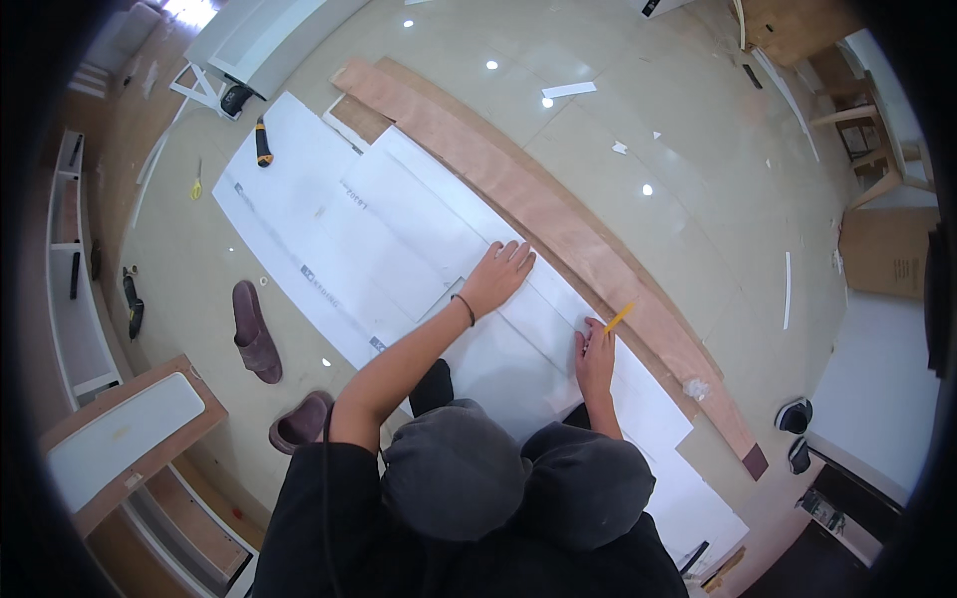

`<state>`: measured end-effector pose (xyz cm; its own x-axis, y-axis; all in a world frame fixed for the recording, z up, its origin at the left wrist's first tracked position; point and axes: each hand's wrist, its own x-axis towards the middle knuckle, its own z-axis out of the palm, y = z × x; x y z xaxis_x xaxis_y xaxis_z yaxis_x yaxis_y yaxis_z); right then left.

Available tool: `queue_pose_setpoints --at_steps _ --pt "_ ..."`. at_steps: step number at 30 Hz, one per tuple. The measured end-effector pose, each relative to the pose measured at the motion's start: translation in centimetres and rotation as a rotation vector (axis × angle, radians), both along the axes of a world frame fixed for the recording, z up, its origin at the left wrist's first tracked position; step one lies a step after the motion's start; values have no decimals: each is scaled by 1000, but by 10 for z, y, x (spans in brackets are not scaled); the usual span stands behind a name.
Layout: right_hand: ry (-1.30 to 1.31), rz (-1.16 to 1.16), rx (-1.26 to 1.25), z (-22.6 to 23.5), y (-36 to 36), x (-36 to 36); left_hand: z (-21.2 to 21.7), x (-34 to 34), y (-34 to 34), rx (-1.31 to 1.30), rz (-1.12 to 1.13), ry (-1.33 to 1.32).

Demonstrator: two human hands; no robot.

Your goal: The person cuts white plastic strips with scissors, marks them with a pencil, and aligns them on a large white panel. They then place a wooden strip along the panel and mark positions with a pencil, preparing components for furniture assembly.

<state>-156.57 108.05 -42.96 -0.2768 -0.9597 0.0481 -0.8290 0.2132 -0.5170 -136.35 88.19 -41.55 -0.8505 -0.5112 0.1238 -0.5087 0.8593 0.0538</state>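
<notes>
Large white sheets (pixel 309 214) with faint printing lie layered on the floor in front of my knees. My left hand (pixel 503 274) rests on the top sheet near its far edge, palm down with the fingers stretched out. To its right and nearer to me, my right hand (pixel 595 354) has its fingers closed around a slim yellow pencil (pixel 619 317). The pencil tilts up past the sheet's far edge, and its lower end is hidden by the fingers. Beyond that edge runs a long brown strip of board (pixel 558 199).
A yellow-and-black utility knife (pixel 262 145) lies on the sheets' far left end. On the tiles at left are yellow scissors (pixel 196 184), a drill-like tool (pixel 132 302) and purple slippers (pixel 256 334). White cabinet parts (pixel 75 259) line the left; a cardboard box (pixel 882 249) stands right.
</notes>
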Motion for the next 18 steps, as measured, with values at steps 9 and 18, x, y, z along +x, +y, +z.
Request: queue_pose_setpoints --at_steps 9,18 --pt "-303 260 -93 73 -8 16 25 57 -21 71 -385 -15" --pt "154 235 34 44 -42 1 57 353 148 406 520 -69"
